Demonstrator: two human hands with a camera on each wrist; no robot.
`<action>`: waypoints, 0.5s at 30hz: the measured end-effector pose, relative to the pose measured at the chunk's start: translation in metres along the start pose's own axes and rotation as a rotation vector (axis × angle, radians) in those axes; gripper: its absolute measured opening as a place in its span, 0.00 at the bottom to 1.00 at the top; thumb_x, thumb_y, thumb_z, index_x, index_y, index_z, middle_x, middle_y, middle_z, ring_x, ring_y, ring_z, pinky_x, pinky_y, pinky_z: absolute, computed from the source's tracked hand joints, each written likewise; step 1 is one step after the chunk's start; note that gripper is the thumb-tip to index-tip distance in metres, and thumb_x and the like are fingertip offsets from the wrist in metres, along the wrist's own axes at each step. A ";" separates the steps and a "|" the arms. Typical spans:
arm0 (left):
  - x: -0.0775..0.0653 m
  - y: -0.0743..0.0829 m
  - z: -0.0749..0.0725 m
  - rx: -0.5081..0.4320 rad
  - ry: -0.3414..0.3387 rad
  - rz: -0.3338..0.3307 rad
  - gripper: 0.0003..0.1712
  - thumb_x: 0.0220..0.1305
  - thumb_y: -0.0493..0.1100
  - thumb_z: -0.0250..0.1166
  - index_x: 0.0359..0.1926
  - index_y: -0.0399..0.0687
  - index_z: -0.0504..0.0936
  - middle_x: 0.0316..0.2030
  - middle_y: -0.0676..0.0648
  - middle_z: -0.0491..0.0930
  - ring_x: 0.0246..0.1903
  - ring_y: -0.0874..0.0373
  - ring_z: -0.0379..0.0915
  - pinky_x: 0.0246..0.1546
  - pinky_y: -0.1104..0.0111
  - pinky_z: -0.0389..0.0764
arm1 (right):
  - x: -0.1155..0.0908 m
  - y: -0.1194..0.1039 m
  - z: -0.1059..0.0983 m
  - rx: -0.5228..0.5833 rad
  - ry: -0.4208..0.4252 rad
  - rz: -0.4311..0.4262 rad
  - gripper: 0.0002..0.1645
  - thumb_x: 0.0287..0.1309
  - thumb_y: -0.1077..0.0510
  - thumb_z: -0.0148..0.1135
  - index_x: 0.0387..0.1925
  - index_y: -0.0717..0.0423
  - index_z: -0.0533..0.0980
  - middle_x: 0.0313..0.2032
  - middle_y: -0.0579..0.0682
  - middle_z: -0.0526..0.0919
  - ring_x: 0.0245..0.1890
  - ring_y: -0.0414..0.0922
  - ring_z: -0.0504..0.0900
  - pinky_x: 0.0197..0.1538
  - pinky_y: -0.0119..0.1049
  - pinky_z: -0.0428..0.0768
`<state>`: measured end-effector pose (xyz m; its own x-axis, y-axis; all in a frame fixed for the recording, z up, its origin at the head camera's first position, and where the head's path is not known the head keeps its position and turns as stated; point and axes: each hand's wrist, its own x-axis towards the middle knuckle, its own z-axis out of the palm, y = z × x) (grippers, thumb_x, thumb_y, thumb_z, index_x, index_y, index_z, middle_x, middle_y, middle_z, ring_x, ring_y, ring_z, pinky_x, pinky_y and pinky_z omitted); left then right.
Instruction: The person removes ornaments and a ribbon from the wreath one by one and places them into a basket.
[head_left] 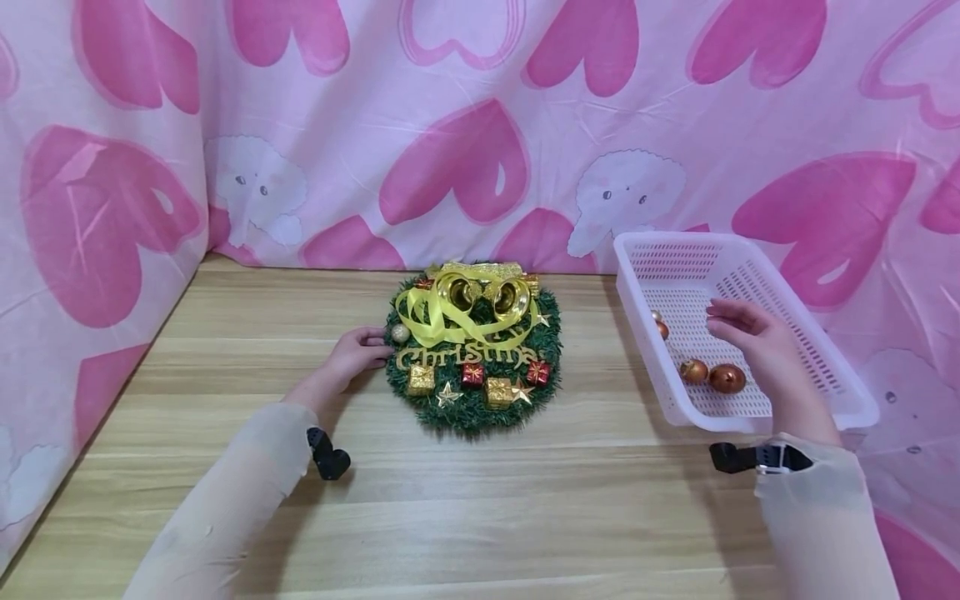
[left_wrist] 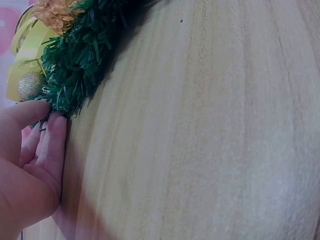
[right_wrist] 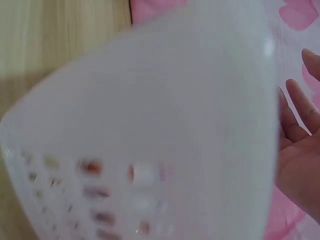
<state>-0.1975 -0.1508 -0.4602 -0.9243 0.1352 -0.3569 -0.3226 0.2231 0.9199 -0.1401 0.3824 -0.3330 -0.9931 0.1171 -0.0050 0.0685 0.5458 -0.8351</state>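
A green Christmas wreath [head_left: 480, 417] lies on the wooden table, dressed with gold bells [head_left: 512, 298], yellow ribbon [head_left: 431, 329], small gift boxes [head_left: 498, 392], stars and gold lettering. At its left edge, beside a glittery ball [left_wrist: 30, 85], my left hand [head_left: 357, 355] pinches the green tinsel between thumb and fingers. My right hand [head_left: 757, 337] hovers over the white plastic basket [head_left: 675, 408], fingers loosely bent and holding nothing. Shiny copper-brown balls [head_left: 727, 378] lie inside the basket near its left side. In the right wrist view the basket's wall [right_wrist: 150, 90] covers much of the scene.
A pink heart-patterned cloth [head_left: 450, 167] hangs behind the table [head_left: 480, 517] and along both sides. The basket stands at the right, its far end close to the cloth.
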 end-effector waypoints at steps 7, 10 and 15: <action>0.001 -0.001 -0.001 -0.006 0.001 0.007 0.33 0.60 0.32 0.59 0.65 0.30 0.58 0.52 0.37 0.71 0.32 0.71 0.74 0.44 0.77 0.83 | 0.005 -0.032 0.024 0.006 -0.044 -0.059 0.25 0.61 0.49 0.58 0.59 0.47 0.70 0.42 0.28 0.76 0.45 0.27 0.73 0.47 0.14 0.71; 0.001 -0.002 -0.001 -0.012 0.001 0.011 0.33 0.60 0.32 0.59 0.65 0.29 0.59 0.51 0.38 0.71 0.32 0.71 0.74 0.44 0.77 0.83 | 0.009 -0.047 0.043 0.060 -0.070 -0.135 0.22 0.61 0.53 0.59 0.57 0.51 0.72 0.41 0.31 0.78 0.44 0.29 0.74 0.46 0.13 0.73; 0.002 -0.003 -0.002 -0.023 -0.008 0.008 0.33 0.61 0.31 0.58 0.65 0.30 0.58 0.55 0.34 0.69 0.32 0.71 0.74 0.44 0.77 0.82 | 0.014 -0.070 0.083 0.174 -0.181 -0.250 0.21 0.58 0.63 0.60 0.54 0.58 0.73 0.41 0.33 0.79 0.43 0.31 0.76 0.47 0.16 0.77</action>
<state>-0.1986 -0.1529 -0.4630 -0.9252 0.1441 -0.3510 -0.3202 0.1999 0.9260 -0.1671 0.2769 -0.3198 -0.9789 -0.1596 0.1273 -0.1808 0.3880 -0.9037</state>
